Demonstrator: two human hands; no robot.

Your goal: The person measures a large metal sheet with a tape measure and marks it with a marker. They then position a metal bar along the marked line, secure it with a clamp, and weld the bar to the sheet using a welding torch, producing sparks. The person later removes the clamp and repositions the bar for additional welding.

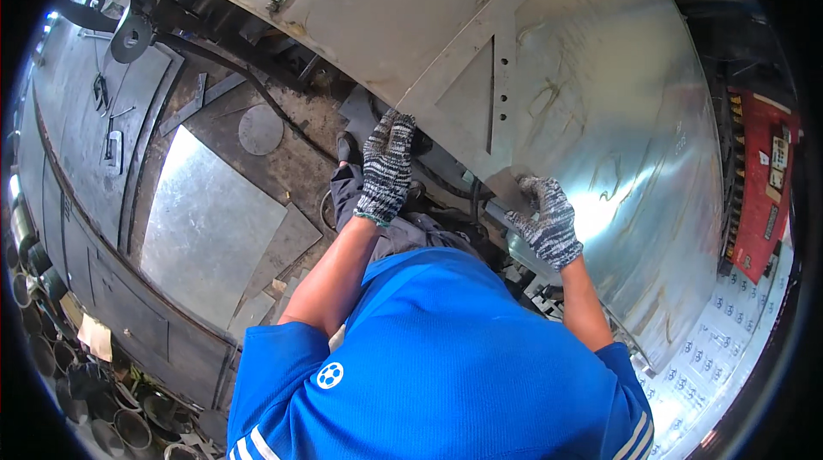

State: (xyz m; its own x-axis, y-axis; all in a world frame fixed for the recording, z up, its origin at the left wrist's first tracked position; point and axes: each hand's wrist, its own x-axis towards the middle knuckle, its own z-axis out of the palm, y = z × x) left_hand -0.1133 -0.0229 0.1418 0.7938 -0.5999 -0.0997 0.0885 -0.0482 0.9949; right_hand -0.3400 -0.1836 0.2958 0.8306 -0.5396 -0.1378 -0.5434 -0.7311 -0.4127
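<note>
one broad shiny metal sheet (617, 117) covers the table and fills the upper right of the view. on it lies a smaller triangular steel plate (467, 91), its long slanted edge running from the upper right down toward the person's left. the left hand (387, 164), gloved, curls its fingers over the plate's lower left corner at the near edge. the right hand (544, 220), also gloved, is closed on the plate's lower tip, just beside the body. the plate lies ahead of both hands; the right is nearer its point. below left, flat sheet offcuts (210, 220) rest on the floor.
</note>
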